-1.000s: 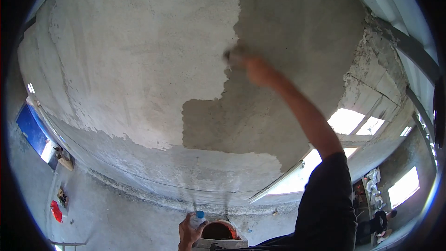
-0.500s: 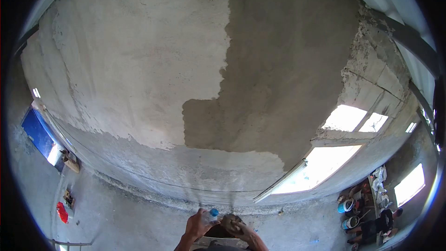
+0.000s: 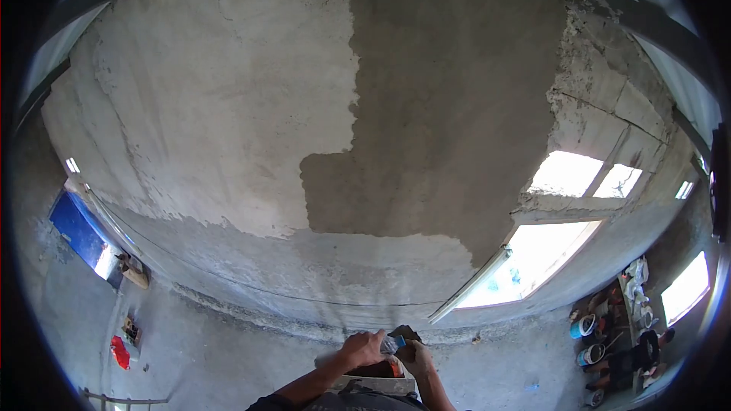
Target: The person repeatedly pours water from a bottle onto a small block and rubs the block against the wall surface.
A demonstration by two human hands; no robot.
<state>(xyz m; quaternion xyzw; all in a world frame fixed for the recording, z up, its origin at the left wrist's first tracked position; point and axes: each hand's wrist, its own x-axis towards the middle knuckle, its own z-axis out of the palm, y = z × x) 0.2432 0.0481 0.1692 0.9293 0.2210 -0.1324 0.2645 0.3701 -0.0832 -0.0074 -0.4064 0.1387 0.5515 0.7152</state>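
Note:
A clear plastic bottle (image 3: 390, 345) with a blue cap (image 3: 401, 342) lies tilted in my left hand (image 3: 362, 348), its capped end pointing right. My right hand (image 3: 415, 358) is closed around a dark, rough-edged piece (image 3: 406, 331) that looks like a sponge or a rag. The bottle's cap overlaps this piece in view. Below both hands, close to my body, is an open-topped container (image 3: 373, 383) with a dark inside and something orange (image 3: 396, 368) at its right side.
Ahead rises a tall wall (image 3: 221, 122) with a darker, damp-looking patch (image 3: 449, 122). A bright window opening (image 3: 525, 262) is at right. Buckets (image 3: 584, 326) and a person (image 3: 643, 354) in dark clothes are far right. A red item (image 3: 119, 352) lies on the floor at left.
My left hand has tipped the bottle from upright to pointing right and brought it against the dark piece in my right hand. Both hands have moved closer together.

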